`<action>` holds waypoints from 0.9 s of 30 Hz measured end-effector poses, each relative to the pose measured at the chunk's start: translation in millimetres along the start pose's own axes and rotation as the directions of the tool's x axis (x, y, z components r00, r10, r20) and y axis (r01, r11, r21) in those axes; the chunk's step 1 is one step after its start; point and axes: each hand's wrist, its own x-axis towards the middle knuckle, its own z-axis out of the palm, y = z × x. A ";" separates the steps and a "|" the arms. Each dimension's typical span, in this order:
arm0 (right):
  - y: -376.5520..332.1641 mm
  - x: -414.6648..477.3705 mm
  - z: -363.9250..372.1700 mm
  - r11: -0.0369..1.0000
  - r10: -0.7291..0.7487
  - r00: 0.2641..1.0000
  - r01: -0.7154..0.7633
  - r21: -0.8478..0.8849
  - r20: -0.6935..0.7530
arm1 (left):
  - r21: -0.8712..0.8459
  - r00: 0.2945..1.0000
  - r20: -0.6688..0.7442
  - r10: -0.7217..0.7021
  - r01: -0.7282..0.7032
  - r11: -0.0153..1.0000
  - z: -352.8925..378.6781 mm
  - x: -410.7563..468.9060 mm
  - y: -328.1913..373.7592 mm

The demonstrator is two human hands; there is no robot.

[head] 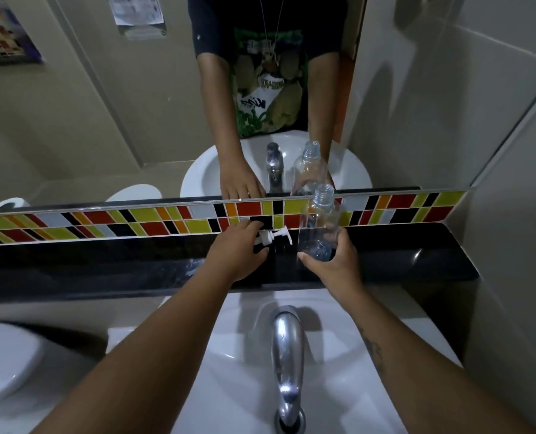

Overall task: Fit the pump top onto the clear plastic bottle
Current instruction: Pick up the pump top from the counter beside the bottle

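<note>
The right hand [332, 261] grips the upright clear bottle [318, 227] by its base; the left hand [238, 249] closes its fingers on the white pump top [271, 238] on the black ledge [417, 258].

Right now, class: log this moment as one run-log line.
left hand: reaching pump top on ledge | right hand: holding clear bottle upright | neck: open

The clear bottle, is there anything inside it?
The clear bottle, held in the right hand, looks empty with its neck open. Its base is covered by fingers, so the bottom is unclear.

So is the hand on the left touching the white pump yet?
Touching. The head view shows the left hand closing over the white pump top on the black shelf, fingers on its collar.
</note>
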 end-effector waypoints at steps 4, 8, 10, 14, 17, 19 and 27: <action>0.0 -1.5 0.5 0.998 -0.035 0.999 0.034 -0.061 -0.024 | 0.037 1.000 -0.003 0.002 -0.002 0.999 8.1 8.3 1.5; 1.7 -0.9 0.7 0.992 -0.065 0.997 0.060 -0.109 -0.050 | 0.073 1.000 -0.010 0.011 -0.011 0.997 14.4 10.1 3.5; 1.9 0.6 0.7 0.989 -0.074 0.996 0.067 -0.133 -0.047 | 0.066 1.000 -0.010 0.005 -0.004 0.998 14.1 10.5 4.0; 2.5 2.0 -0.3 0.985 -0.080 0.996 0.074 -0.155 -0.032 | 0.025 1.000 0.009 0.017 -0.017 1.000 3.4 8.7 2.5; 3.5 2.4 0.1 0.985 -0.078 0.997 0.074 -0.153 -0.019 | -0.063 1.000 -0.002 0.021 -0.021 0.998 -19.5 4.7 -0.2; 3.5 2.3 0.6 0.984 -0.076 0.997 0.073 -0.160 -0.012 | -0.128 0.999 -0.034 0.028 -0.032 0.991 -40.9 1.8 -1.5; 1.1 0.4 -0.4 0.988 -0.056 0.998 0.056 -0.141 0.007 | -0.373 0.967 -0.256 0.009 -0.107 0.922 -133.6 -13.9 7.0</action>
